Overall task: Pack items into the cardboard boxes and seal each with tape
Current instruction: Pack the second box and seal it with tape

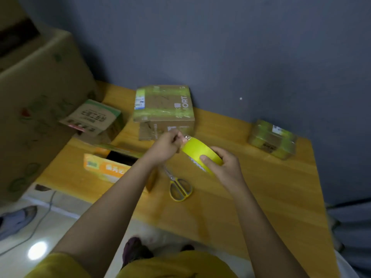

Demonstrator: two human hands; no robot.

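Here, wooden table (261, 187), blue-grey wall (241, 47)

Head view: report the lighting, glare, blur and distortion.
Head view: dim, yellowish light; a bright glare spot on the floor; motion blur on the left hand picking at the tape roll held by the right hand; wide-angle bending skews the table edges.

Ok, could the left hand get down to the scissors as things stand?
Probably not at once: the left hand is pinching the tape end at the yellow tape roll. The scissors lie uncovered on the table just below both hands, so the path looks free once it lets go.
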